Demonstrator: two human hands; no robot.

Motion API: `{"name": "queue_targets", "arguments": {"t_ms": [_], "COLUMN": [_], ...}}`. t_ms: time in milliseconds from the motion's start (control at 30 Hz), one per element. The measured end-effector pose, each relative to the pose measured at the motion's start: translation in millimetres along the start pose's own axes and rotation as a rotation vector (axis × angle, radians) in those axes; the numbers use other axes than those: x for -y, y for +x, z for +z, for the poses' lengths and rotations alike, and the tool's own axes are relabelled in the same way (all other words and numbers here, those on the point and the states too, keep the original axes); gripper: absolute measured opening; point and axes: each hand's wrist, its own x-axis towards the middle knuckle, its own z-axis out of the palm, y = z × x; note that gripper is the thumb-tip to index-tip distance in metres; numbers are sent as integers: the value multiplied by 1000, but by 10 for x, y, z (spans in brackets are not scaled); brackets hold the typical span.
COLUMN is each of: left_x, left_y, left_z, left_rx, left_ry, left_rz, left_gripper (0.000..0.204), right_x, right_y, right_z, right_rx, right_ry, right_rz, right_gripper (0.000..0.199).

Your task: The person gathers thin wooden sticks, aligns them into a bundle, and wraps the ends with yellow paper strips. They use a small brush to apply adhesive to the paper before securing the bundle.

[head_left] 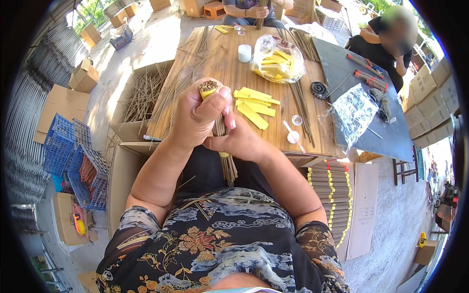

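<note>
A bundle of thin brown incense sticks [229,171] stands tilted between my two hands, its lower ends over my lap. My left hand [195,115] is closed round the upper part, where a yellow paper band [207,92] wraps the sticks just below their top ends. Lower down, my right hand [239,140] grips the same bundle; its thumb points up near my left fingers. Another bit of yellow shows on the bundle under my right hand. Flat yellow paper strips [255,104] lie on the wooden table [220,56] just beyond my hands.
Loose sticks fill a cardboard box [124,128] on the left. On the table are a plastic bag [277,59] of yellow strips, a white jar [245,53] and a small dish with a spatula [293,137]. Banded bundles [330,195] lie low right. Two people sit across.
</note>
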Motion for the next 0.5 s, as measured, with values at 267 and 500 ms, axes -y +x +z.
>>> {"name": "queue_targets", "arguments": {"t_ms": [267,500], "left_x": [-1,133], "left_y": [-36,29], "left_z": [98,149], "left_rx": [-141,-387], "left_ry": [193,458], "left_rz": [29,137], "left_gripper": [18,18], "right_x": [-37,-285], "right_y": [31,66], "right_z": [178,171], "right_rx": [-277,-367], "right_ry": [-49,-410], "right_rz": [-139,52], "right_gripper": [37,47]}}
